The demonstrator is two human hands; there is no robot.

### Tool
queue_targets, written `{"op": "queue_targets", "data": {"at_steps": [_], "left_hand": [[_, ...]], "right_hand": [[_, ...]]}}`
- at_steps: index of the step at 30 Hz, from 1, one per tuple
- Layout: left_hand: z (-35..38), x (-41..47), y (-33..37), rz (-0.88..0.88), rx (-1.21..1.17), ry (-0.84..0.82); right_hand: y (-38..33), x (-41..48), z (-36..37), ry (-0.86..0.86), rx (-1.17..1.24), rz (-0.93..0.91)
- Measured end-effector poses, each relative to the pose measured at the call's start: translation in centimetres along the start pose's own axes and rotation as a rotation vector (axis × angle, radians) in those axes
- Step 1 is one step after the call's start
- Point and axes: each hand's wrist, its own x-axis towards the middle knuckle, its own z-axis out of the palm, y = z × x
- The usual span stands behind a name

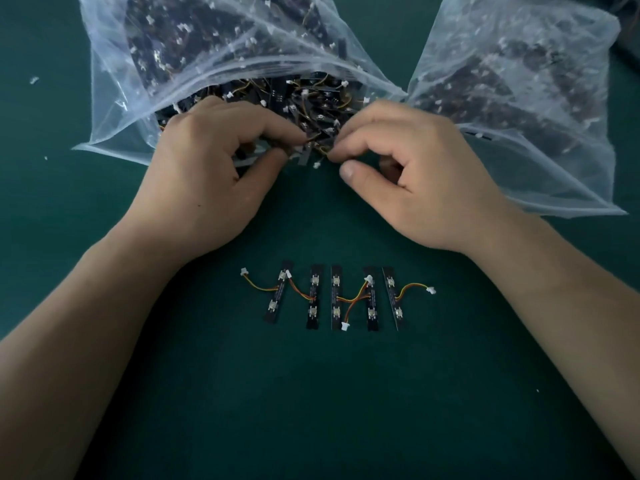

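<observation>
Fingers (277, 128) of the left hand (207, 174) curl at the mouth of the bag (114, 98), with thumb and forefinger pinching a dark strip (304, 156) at the edge of the heap inside. At the same mouth the right hand (415, 178) has its fingers bent and its forefinger tip on the strip's wire. Its thumb sits just below, and I cannot tell whether it pinches. Nearer than the bag and well apart from it, a row of strips (335, 297) lies side by side on the mat (311, 410), wires looping between them. Right of the bag, touching it, lies a second bag (519, 98).
</observation>
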Motion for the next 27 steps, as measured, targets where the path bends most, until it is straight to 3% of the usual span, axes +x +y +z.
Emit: {"op": "queue_targets", "data": {"at_steps": [6, 9, 19, 22, 27], "left_hand": [[0.0, 0.3, 0.1, -0.005, 0.031, -0.107], [0.0, 0.1, 0.2, 0.045, 0.03, -0.075], [-0.1, -0.3, 0.2, 0.032, -0.164, 0.088], [0.0, -0.5, 0.3, -0.008, -0.323, 0.054], [-0.4, -0.4, 0.9, 0.098, -0.308, 0.051]], "right_hand": [[0.1, -0.2, 0.3, -0.038, -0.057, -0.002], [0.3, -0.2, 0.3, -0.013, -0.037, -0.031], [0.5, -1.0, -0.4, 0.385, 0.067, -0.093], [0.1, -1.8, -0.7, 0.346, 0.169, -0.093], [-0.1, -1.7, -0.5, 0.191, -0.065, -0.001]]}}
